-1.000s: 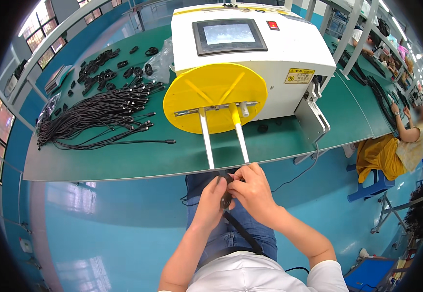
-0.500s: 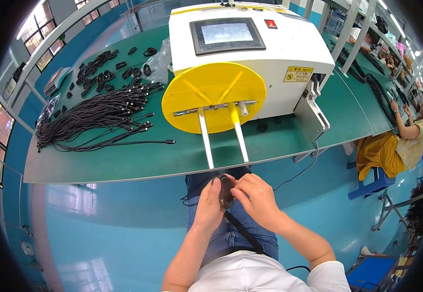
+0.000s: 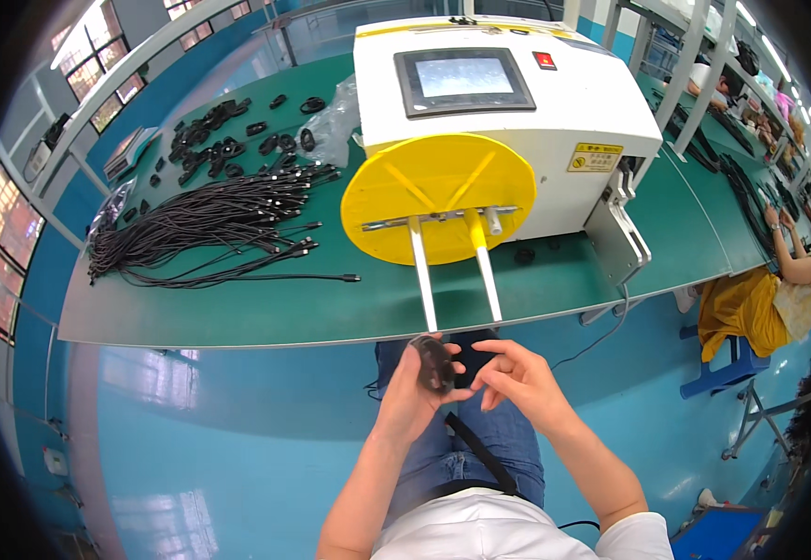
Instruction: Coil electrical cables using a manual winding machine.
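Note:
A coiled black cable [image 3: 437,366] rests in my left hand [image 3: 410,397], the thumb and fingers around its edge. Close by on the right, my right hand [image 3: 522,381] is apart from the coil, its fingers loosely bent and spread with nothing seen between them. Both hands are over my lap, just below the table's front edge. Beyond them stands a white winding machine [image 3: 480,103] with a yellow disc [image 3: 438,191] and two rods that point toward me; no cable shows on the rods.
A bundle of straight black cables [image 3: 209,224] lies on the green table [image 3: 237,313] at left. Behind it are several small coiled cables [image 3: 209,140] and a clear plastic bag [image 3: 333,126]. At far right a co-worker [image 3: 797,289] sits on a blue stool [image 3: 723,369].
My right hand has moved off the coil to the right and its fingers have opened. The left hand still holds the coil. The whole view has shifted slightly.

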### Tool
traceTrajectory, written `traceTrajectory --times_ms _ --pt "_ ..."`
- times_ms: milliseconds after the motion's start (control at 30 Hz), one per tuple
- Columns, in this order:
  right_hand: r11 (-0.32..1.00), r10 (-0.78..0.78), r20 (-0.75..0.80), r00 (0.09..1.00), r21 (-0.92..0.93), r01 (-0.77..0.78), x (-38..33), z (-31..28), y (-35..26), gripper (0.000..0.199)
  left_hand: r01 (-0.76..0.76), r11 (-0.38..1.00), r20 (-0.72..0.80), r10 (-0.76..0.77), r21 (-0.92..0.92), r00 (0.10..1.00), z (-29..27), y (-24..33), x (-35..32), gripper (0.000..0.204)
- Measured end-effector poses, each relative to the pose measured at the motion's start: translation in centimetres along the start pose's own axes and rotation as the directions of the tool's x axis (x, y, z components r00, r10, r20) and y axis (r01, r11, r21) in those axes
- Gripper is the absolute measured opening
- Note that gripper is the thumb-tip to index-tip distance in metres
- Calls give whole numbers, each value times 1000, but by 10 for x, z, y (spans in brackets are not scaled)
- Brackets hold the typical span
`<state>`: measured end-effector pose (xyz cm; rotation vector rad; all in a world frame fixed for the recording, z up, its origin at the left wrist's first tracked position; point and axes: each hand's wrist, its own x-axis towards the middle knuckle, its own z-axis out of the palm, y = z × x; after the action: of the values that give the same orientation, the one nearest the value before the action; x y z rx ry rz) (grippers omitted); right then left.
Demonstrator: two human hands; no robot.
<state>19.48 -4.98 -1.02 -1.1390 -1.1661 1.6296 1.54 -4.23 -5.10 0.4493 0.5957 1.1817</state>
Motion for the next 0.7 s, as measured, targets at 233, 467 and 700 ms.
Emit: traceTrajectory --times_ms 233,467,700 --pt "996 -58 -25 998 -67 56 3 4 12 36 57 998 -144 -58 -8 988 -17 16 3 58" --pt "997 -20 28 999 -80 22 7 8 23 35 -5 985 -209 42 173 977 -28 32 15 60" --pt "996 -6 48 999 -93 10 16 7 24 34 -109 991 -112 117 79 987 -44 41 24 54"
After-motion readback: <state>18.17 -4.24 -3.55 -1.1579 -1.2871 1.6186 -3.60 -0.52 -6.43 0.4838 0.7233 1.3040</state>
